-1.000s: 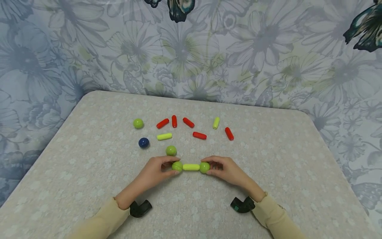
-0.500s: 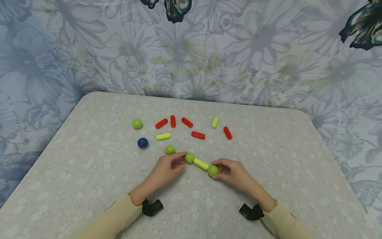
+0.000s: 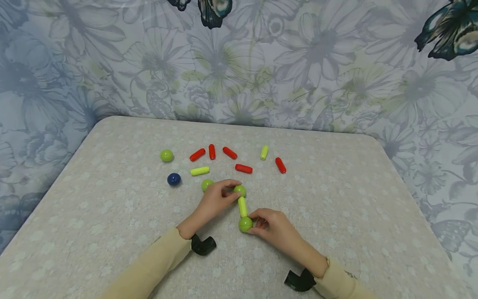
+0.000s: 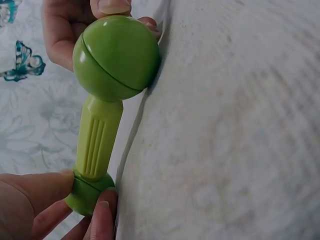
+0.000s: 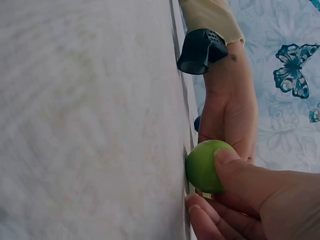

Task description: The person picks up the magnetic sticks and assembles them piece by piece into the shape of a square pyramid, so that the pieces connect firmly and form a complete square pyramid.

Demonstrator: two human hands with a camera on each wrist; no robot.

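Note:
A ribbed yellow-green rod (image 3: 242, 207) joins two green balls, and the piece lies on the table pointing away from me. My left hand (image 3: 214, 201) pinches the far green ball (image 3: 240, 190) between thumb and fingers. With thumb and fingertips, my right hand (image 3: 280, 230) holds the near green ball (image 3: 245, 225). In the left wrist view the rod (image 4: 97, 140) meets both balls end to end, and a seam runs round the near ball (image 4: 120, 57). From the right wrist, that ball (image 5: 204, 165) hides most of the rod.
Behind the left hand a loose green ball (image 3: 206, 184) is partly covered. A dark blue ball (image 3: 174, 179) and another green ball (image 3: 166, 155) lie left. Several red rods (image 3: 244, 168) and two yellow-green rods (image 3: 200, 170) are scattered farther back. A patterned cloth hangs behind the table.
The joined piece has turned from crosswise to pointing away from me. My left hand has moved right and away; my right hand has come nearer, both still pinching the end balls.

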